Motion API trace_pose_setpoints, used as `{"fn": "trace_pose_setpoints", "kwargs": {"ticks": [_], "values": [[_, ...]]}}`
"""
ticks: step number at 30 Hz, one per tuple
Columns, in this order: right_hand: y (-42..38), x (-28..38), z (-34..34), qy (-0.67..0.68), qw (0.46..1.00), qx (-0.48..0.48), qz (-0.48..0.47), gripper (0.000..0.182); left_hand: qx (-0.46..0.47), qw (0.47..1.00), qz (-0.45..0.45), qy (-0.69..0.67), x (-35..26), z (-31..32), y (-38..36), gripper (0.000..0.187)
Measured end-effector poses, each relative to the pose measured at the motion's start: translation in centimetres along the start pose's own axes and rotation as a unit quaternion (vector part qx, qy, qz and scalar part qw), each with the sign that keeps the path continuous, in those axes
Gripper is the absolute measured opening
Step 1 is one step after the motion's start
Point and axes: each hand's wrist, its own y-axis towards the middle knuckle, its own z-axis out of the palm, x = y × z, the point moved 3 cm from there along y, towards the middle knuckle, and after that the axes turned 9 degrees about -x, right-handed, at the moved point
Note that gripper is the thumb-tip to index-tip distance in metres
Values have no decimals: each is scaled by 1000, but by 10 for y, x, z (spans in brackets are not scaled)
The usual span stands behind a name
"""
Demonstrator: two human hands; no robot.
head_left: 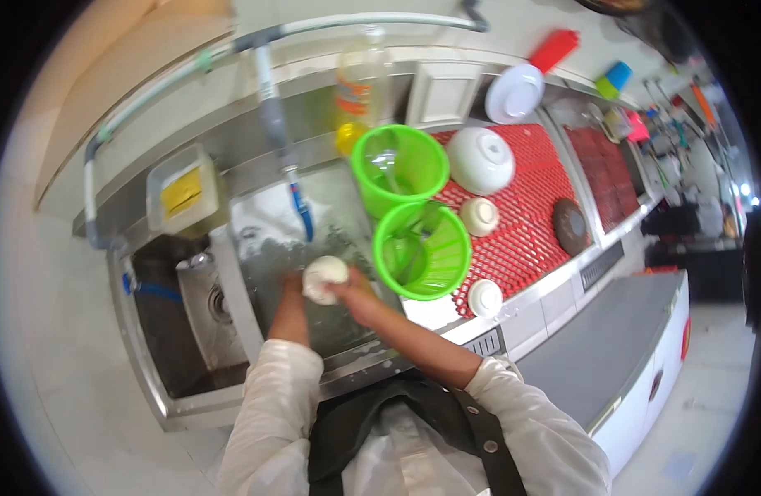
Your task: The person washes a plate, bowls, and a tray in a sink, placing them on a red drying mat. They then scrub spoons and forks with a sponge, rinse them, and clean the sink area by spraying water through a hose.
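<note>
A small white bowl is held over the water of the right-hand sink basin. My right hand has its fingers closed on the bowl's right side. On the bowl's left side is my left hand, blurred, its fingers mostly hidden. A blue-tipped hose hangs over the water just behind the bowl. Two green baskets with utensils inside stand right of the basin.
A red mat carries a large white bowl, two small white bowls and a brown round object. Behind stand a yellow-liquid bottle and white plates. At left, a container holds a yellow sponge.
</note>
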Motion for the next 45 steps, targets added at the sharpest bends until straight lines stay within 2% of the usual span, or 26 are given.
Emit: {"fn": "trace_pose_setpoints", "kwargs": {"ticks": [2, 5, 7, 9, 10, 11, 12, 15, 16, 18, 19, 20, 21, 22, 24, 26, 27, 28, 29, 31, 34, 36, 41, 43, 44, 45], "values": [[-20, 33, 14, -267, 943, -36, -196, 56, 14, 1000, 27, 7, -2, 1, -2, 36], [-60, 109, 28, -156, 952, 7, -262, 51, 46, 997, 54, 17, -5, 0, -3, 36], [-77, 159, 12, -58, 953, -22, -297, 51, 68, 995, 64, 25, -7, 1, -4, 35], [-78, 209, -28, -62, 921, -47, -383, 49, 74, 993, 76, 60, -9, -2, -8, 36], [-81, 231, -48, -32, 924, -83, -372, 47, 69, 991, 88, 78, -14, -8, -11, 36], [-77, 245, -78, -81, 918, -143, -361, 43, 64, 988, 99, 96, -18, -14, -15, 36], [-60, 246, -123, -185, 862, -253, -398, 37, 58, 982, 122, 132, -23, -18, -20, 38], [-19, 240, -201, -112, 928, -302, -188, 30, -20, 992, 59, 109, -35, -40, -24, 37], [5, 224, -235, -119, 918, -344, -156, 33, -21, 992, 55, 109, -36, -42, -19, 37], [30, 205, -269, -127, 907, -382, -122, 36, 63, 964, 138, 216, -35, -33, -6, 38], [33, 201, -274, -277, 866, -398, -123, 37, 64, 965, 134, 217, -24, -21, 3, 38], [37, 198, -278, -419, 804, -404, -122, 38, -2, 990, 63, 124, -15, -12, 14, 38], [50, 186, -294, -364, 840, -395, -75, 45, -78, 997, 5, 17, -4, 1, 26, 37], [48, 187, -289, -363, 842, -392, -71, 45, -112, 993, -24, -38, -2, 3, 29, 37], [40, 187, -283, -255, 871, -420, -6, 48, -103, 994, -30, -35, -7, 8, 34, 35], [38, 188, -279, -250, 870, -425, -27, 47, -83, 996, -18, -13, -19, 12, 38, 34], [63, 173, -321, -305, 852, -423, -39, 46, -80, 997, -16, -7, -25, 12, 39, 33], [52, 181, -306, -335, 852, -395, -80, 46, -81, 997, -17, -7, -33, 12, 41, 33], [58, 178, -319, -411, 817, -395, -89, 54, -85, 996, -20, -13, -40, 13, 41, 32], [42, 187, -306, -489, 730, -406, -250, 60, -92, 995, -31, -25, -50, 20, 35, 31], [0, 204, -276, -493, 696, -407, -327, 59, -108, 993, -33, -39, -50, 37, 35, 29], [-26, 206, -269, -418, 761, -379, -320, 53, -122, 991, -25, -45, -40, 51, 40, 27], [-73, 219, -265, -399, 762, -389, -330, 42, -144, 983, 16, -111, -25, 75, 63, 24], [-93, 232, -243, -425, 754, -397, -307, 34, -111, 992, 51, -27, -25, 69, 66, 23], [-102, 238, -230, -430, 754, -386, -312, 29, -88, 989, 82, 84, -26, 53, 59, 21], [-112, 242, -221, -421, 755, -391, -317, 29, -96, 987, 89, 89, -32, 32, 51, 21]]}}
